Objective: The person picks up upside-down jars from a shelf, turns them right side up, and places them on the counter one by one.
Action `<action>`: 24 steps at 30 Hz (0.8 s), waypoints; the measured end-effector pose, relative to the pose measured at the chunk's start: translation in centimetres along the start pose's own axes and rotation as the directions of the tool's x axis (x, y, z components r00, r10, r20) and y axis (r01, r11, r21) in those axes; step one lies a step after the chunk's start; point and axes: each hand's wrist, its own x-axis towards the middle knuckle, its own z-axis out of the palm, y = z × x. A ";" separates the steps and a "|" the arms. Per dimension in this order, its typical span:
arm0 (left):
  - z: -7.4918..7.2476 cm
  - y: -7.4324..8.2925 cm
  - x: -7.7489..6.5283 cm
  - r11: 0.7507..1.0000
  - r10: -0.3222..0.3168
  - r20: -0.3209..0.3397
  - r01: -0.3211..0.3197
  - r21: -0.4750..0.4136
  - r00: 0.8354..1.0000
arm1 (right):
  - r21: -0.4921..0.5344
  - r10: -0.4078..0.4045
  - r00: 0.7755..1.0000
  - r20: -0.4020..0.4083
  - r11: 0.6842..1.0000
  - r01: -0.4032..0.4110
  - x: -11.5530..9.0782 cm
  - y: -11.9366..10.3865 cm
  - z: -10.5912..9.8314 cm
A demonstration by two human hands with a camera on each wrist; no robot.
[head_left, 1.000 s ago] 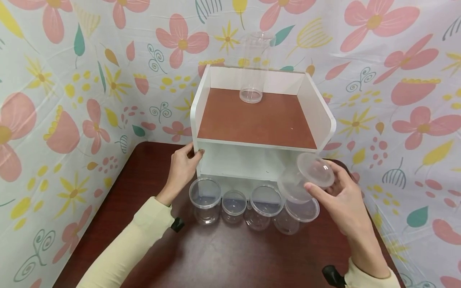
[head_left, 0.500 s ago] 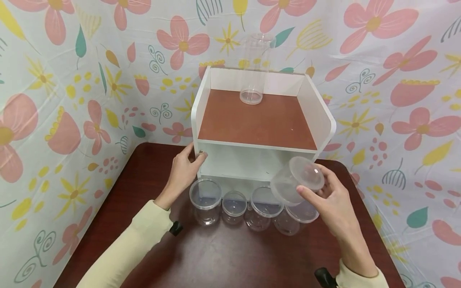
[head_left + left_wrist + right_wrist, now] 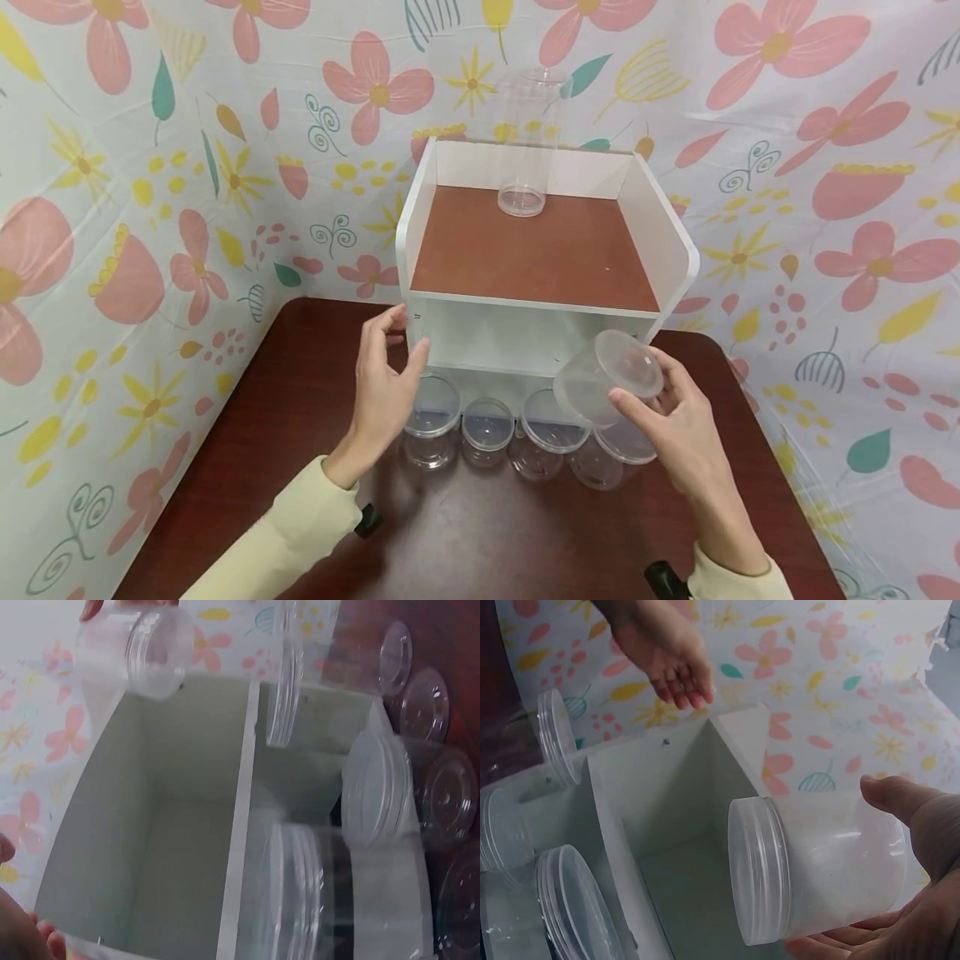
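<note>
My right hand (image 3: 678, 417) grips a cloudy plastic jar (image 3: 630, 364) between thumb and fingers, tilted in front of the right side of a white shelf unit (image 3: 487, 333). In the right wrist view the jar's ridged screw lid (image 3: 757, 870) points toward the compartment opening, and the base sits in the palm. My left hand (image 3: 381, 392) hovers beside the unit's left edge, thumb and fingers apart, holding nothing. Clear lidded jars (image 3: 487, 425), several in a row, stand on the table before the unit; the held jar overlaps the rightmost one in the head view.
A tall clear cylinder (image 3: 525, 142) stands on the unit's brown top board (image 3: 540, 250), between raised white side panels. The dark red table (image 3: 480, 542) extends in front of the jars. Flowered sheeting (image 3: 825, 333) hangs behind and at both sides.
My right hand has brought the cloudy jar left and slightly down, toward the compartment. The left hand has let go of the unit's left edge, its thumb and fingers now spread.
</note>
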 end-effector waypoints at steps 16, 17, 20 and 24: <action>2.9 1.9 -3.2 0.996 -0.087 0.430 0.086 0.023 0.899 | -0.030 0.045 0.998 0.032 0.999 -0.044 -0.4 0.5 1.4; 3.1 2.0 -3.4 0.995 -0.100 0.450 0.097 0.028 0.887 | -0.031 0.050 0.998 0.034 0.998 -0.049 -0.4 0.6 1.5; 3.3 2.1 -3.7 0.989 -0.146 0.499 0.138 0.053 0.854 | -0.046 0.061 0.997 0.038 0.997 -0.059 -0.5 0.6 1.7; 3.6 2.3 -4.1 0.984 -0.178 0.540 0.164 0.074 0.823 | -0.054 0.066 0.997 0.046 0.996 -0.064 -0.6 0.7 2.0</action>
